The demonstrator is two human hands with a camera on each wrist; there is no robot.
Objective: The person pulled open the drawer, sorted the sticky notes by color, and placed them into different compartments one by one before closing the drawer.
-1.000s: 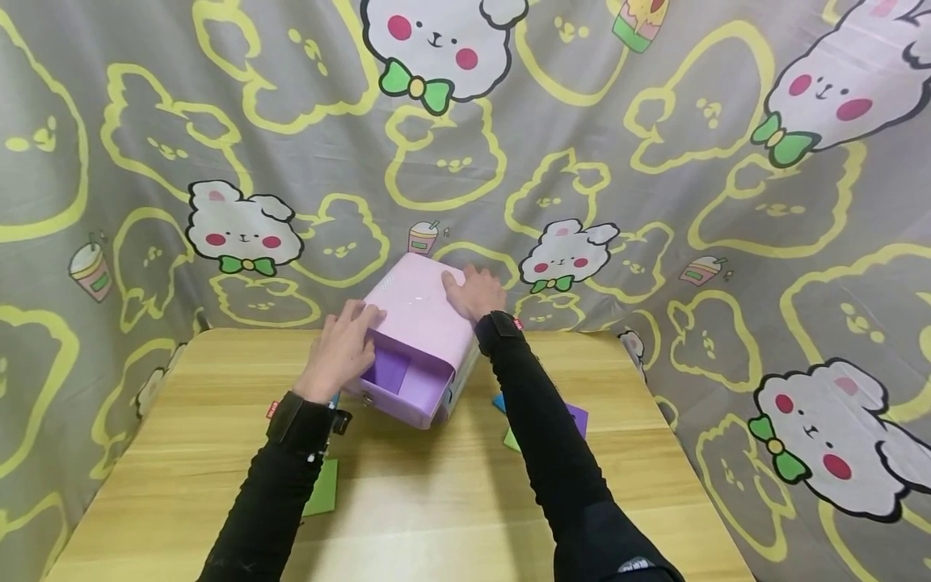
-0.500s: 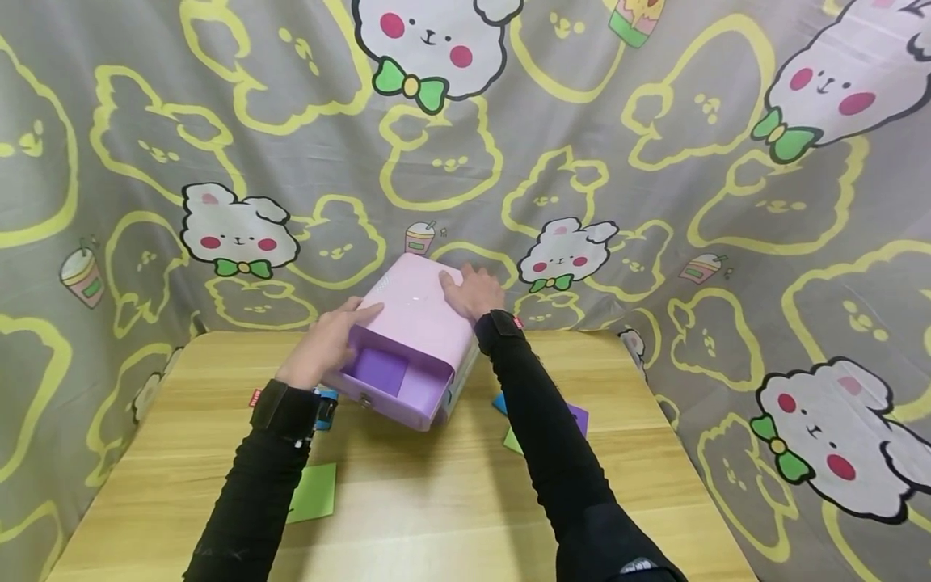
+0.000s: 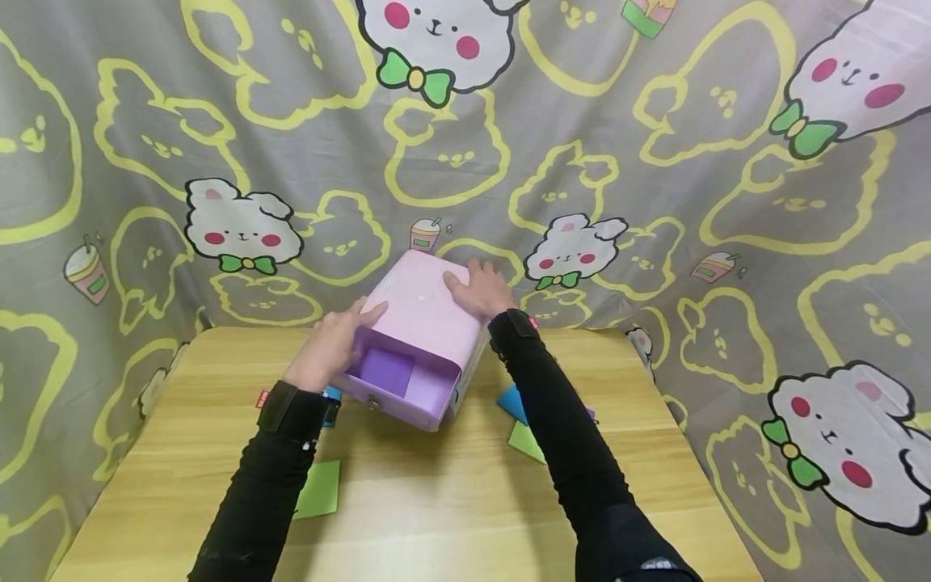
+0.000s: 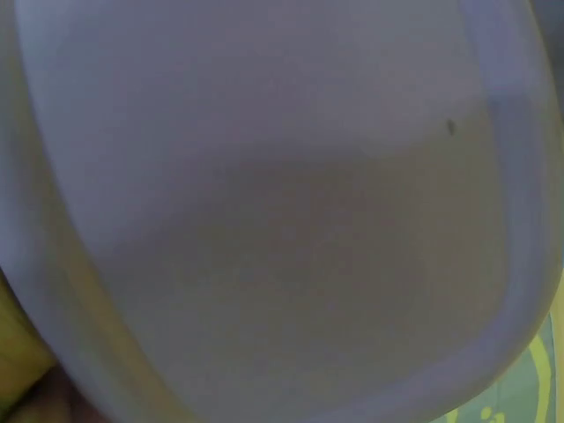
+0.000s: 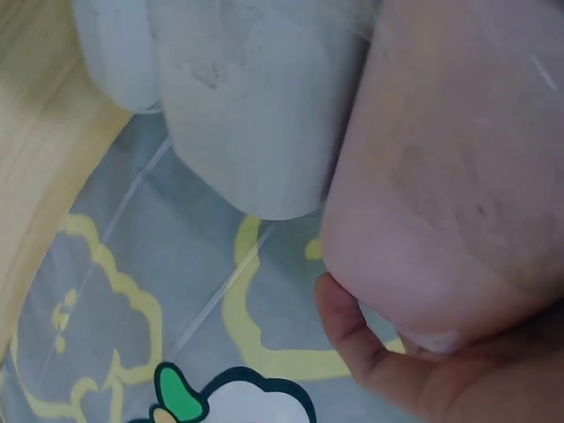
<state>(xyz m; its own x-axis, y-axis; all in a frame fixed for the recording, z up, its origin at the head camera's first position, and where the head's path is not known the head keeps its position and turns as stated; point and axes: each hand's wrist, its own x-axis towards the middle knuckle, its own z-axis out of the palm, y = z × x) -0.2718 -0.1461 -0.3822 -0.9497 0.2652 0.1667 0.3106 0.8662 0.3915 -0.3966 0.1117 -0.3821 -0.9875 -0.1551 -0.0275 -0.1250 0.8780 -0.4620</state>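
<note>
A pink and purple drawer box [image 3: 418, 303] stands at an angle near the back of the table. Its purple drawer [image 3: 403, 411] is partly pulled out at the front, and a darker purple square [image 3: 384, 370] shows inside. My left hand [image 3: 327, 343] grips the box's left side, thumb over the top edge and other fingers mostly hidden. At the far right edge, my right hand [image 3: 483, 288] holds the box with its thumb on the lid. The right wrist view has that hand's fingers [image 5: 348, 330] at the rounded pink end, beside paler lower tiers [image 5: 256, 106].
On the wooden table [image 3: 429, 517], a green square [image 3: 318, 489] lies by the left forearm. A blue piece [image 3: 512, 402], another green piece [image 3: 525, 440] and a purple piece [image 3: 591, 415] lie around the right forearm. A patterned curtain [image 3: 349, 145] rises behind.
My left hand has shifted from the box's front left top edge onto its side, uncovering more of the drawer's inside. The right hand keeps its place on the box.
</note>
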